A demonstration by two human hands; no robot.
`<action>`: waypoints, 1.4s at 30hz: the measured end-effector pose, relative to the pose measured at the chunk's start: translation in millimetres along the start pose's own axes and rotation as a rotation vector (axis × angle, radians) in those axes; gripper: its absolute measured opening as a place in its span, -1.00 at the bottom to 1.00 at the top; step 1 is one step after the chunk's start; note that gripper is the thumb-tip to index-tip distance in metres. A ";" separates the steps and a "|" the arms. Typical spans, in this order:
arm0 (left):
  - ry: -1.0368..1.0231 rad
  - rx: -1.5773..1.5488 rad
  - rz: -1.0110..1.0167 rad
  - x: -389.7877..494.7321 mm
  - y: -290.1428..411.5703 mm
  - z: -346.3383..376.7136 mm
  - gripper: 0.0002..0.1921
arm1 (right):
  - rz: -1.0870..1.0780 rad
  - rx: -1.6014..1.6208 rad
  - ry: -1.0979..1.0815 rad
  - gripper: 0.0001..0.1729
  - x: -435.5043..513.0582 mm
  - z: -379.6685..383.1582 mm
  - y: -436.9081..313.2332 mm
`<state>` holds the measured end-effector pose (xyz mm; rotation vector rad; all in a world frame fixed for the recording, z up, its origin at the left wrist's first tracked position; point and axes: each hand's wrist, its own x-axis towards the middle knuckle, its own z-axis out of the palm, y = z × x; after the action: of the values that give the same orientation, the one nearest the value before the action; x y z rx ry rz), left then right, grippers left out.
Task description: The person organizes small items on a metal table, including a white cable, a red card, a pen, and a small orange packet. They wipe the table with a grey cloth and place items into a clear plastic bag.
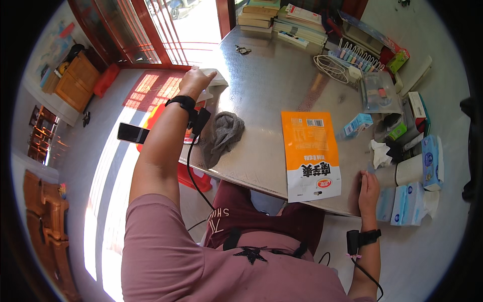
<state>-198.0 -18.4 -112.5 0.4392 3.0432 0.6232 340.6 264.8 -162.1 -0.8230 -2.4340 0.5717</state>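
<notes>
My left hand (196, 81) reaches out to the table's far left edge. A pale, whitish thin item (216, 77) lies right against its thumb side; its kind is unclear, and my hand hides the grip. A grey cloth (227, 130) lies crumpled near the left edge, beside my left forearm. My right hand (369, 194) rests at the front right of the table with its fingers close together; whether it pinches anything cannot be made out. Between my arms an orange and white snack packet (311, 154) lies flat, its lower end over the front edge.
Tissue packs (407, 204) and a crumpled white tissue (380, 154) are near my right hand. Farther off are a small blue carton (357, 124), a white cable (332, 68), keys (242, 50) and stacked books (300, 24). A phone (133, 133) shows beyond my left forearm.
</notes>
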 end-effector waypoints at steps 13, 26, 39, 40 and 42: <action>-0.265 -0.996 0.037 -10.0 -44.0 -32.9 -0.59 | 0.006 0.008 0.007 -0.74 -1.8 2.5 5.4; -0.139 -0.280 -0.158 -4.6 -71.0 -3.0 -0.33 | -0.042 -0.028 0.050 -0.75 -2.5 2.2 4.6; -0.426 -0.458 0.021 -48.1 3.9 -24.3 -0.28 | -0.032 -0.031 0.048 -0.75 -2.7 2.0 3.6; -0.381 -0.307 0.083 -50.1 14.1 -25.3 -0.27 | -0.036 0.009 0.057 -0.75 -2.7 2.0 3.6; -0.220 -0.154 0.343 -58.8 26.1 -24.3 -0.26 | -0.069 -0.040 0.078 -0.76 -2.7 2.1 3.4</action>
<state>-136.0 -20.8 -83.1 0.9634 2.7081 0.7546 342.8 265.1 -166.4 -0.7604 -2.3989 0.4581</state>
